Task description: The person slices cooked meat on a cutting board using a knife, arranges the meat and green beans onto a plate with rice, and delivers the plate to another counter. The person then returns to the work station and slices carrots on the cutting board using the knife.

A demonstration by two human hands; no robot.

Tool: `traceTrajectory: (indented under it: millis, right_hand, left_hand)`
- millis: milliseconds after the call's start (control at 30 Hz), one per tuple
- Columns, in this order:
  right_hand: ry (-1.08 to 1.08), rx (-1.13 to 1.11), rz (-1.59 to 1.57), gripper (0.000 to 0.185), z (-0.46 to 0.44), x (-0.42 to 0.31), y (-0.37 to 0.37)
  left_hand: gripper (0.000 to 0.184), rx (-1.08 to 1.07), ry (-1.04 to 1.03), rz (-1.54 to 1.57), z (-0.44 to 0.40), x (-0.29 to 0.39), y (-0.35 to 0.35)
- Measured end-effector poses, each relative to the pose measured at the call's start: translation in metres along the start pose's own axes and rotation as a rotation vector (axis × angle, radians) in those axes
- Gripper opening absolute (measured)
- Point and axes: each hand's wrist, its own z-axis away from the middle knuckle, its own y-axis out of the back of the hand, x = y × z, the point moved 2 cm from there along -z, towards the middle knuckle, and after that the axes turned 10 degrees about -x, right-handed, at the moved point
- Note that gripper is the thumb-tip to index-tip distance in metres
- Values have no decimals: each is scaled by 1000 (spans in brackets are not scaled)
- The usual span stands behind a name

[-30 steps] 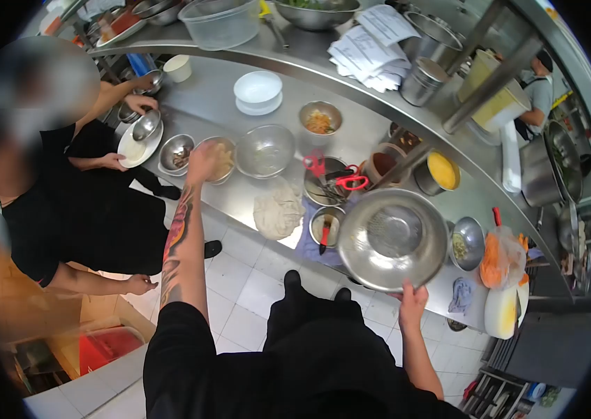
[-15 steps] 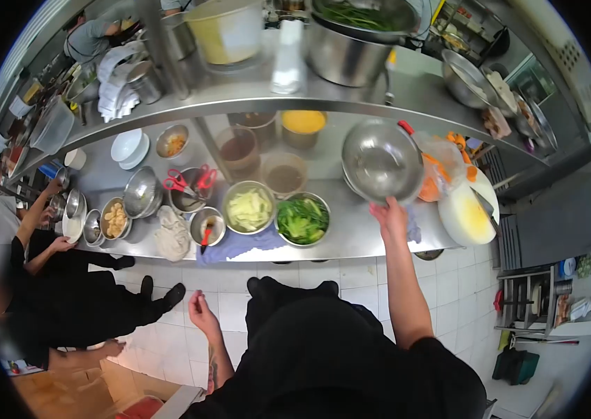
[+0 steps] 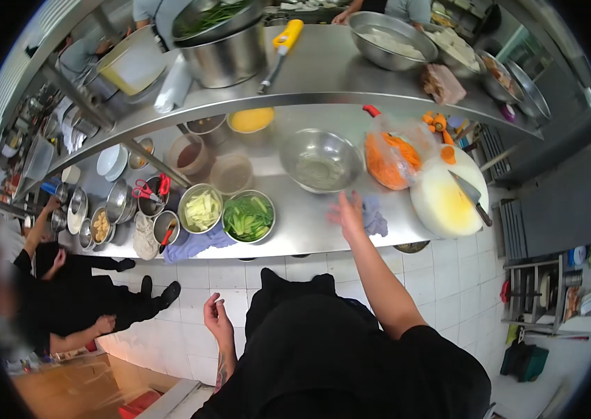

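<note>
Just past the fingertips of my right hand stands a wide metal bowl on the counter. This hand is empty, its fingers spread and apart from the bowl. What lies in the bottom of the bowl, if anything, I cannot make out. Low in front of the counter hangs my left hand, its fingers loosely bent and apart, holding nothing. A bowl of cut green leaves and a bowl of pale chopped vegetable stand left of my right hand. To its right lies a bunched blue cloth.
A knife rests on a round white cutting board, beside a plastic bag of shredded carrot. Red-handled scissors lie across a pot. Overhead runs a metal shelf. Co-workers stand at left.
My right hand has let go of the metal bowl, which now rests on the counter. The hand has drawn back and opened. The view has shifted to the right.
</note>
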Motion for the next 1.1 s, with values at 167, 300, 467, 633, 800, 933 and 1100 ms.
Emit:
traceTrajectory:
  millis: [167, 300, 467, 633, 800, 933, 1100]
  right_hand:
    - [85, -78, -123, 72, -34, -5, -14]
    - [52, -259, 112, 52, -8, 13, -12]
    - [-159, -328, 304, 41, 62, 31, 41]
    - [-115, -154, 286, 35, 127, 40, 119]
    - [-66, -52, 193, 32, 137, 24, 174]
    - [-32, -113, 307, 32, 116, 19, 209]
    - [273, -244, 977, 31, 129, -26, 249]
  left_hand:
    - [25, -218, -130, 30, -43, 42, -38]
    - [27, -378, -184, 64, -91, 58, -73]
    - [23, -546, -313, 52, -122, 86, -121]
    - [18, -737, -457, -37, -111, 121, -170]
    - [19, -948, -679, -79, -84, 178, -253]
    - [35, -958, -917, -375, -126, 242, -367]
    - [42, -718, -805, -823, -251, 254, -544]
